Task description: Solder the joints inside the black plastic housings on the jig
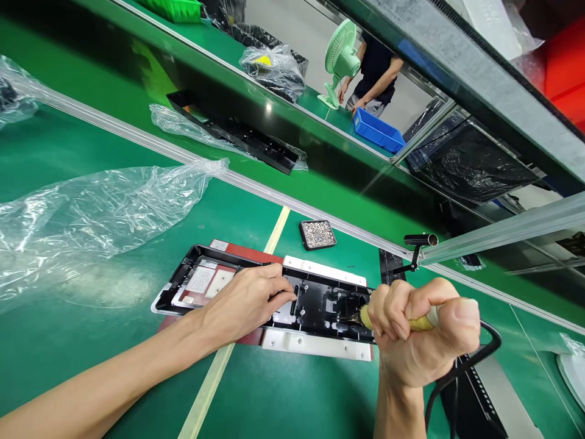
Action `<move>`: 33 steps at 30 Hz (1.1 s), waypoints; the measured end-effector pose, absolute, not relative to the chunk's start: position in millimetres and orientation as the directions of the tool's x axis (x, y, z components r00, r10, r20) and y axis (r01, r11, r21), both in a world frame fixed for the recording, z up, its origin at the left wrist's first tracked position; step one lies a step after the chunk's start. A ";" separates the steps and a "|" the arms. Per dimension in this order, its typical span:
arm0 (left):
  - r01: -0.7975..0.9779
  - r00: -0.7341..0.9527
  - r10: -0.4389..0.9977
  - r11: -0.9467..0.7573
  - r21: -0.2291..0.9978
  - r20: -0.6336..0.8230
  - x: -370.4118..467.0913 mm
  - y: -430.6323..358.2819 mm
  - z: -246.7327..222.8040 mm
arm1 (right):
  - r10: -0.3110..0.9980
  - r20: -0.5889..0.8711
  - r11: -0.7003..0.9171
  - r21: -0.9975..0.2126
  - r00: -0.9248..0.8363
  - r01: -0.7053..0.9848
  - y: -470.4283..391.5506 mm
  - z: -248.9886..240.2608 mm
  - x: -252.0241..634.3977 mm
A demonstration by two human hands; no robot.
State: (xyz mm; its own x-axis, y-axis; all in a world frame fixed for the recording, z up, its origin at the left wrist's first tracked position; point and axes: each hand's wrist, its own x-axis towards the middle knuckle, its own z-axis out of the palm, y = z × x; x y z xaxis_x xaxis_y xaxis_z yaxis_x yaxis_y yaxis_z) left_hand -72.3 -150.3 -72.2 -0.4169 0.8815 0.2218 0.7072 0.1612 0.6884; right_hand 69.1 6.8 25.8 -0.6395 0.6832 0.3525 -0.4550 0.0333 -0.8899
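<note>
A long black plastic housing (315, 305) lies in a fixture with white side blocks (315, 345) and a reddish base. My left hand (260, 299) rests over the middle of the housing, thumb and fingers pinched together near a slot; anything between them is too small to make out. My right hand (418, 326) is wrapped round a yellow-handled tool (419, 323) with a black cable. The tool's tip points down into the right part of the housing, partly hidden by shadow. Behind the housing sits a small black tray (319, 235) of tiny metal parts.
Clear plastic wrap (105, 213) spreads at the left. A metal rail (256, 189) crosses behind, with another black housing (237, 137) beyond it. A black holder (420, 240) stands at right. Farther back are a green fan (342, 55), a blue bin (378, 130) and a person (377, 73).
</note>
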 end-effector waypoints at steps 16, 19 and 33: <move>0.715 -0.421 0.873 0.154 0.682 0.245 -71.6 -150.5 -72.2 | 0.687 0.354 0.046 -0.893 -0.635 -0.448 7.1 26.8 68.8; 0.717 -0.420 0.874 0.157 0.679 0.242 -72.3 -149.8 -71.6 | 0.686 0.348 0.035 -0.893 -0.639 -0.449 6.8 27.1 68.9; 0.697 -0.427 0.882 0.181 0.694 0.198 -72.3 -148.2 -70.4 | 0.669 0.358 0.030 -0.889 -0.652 -0.457 8.4 27.2 69.1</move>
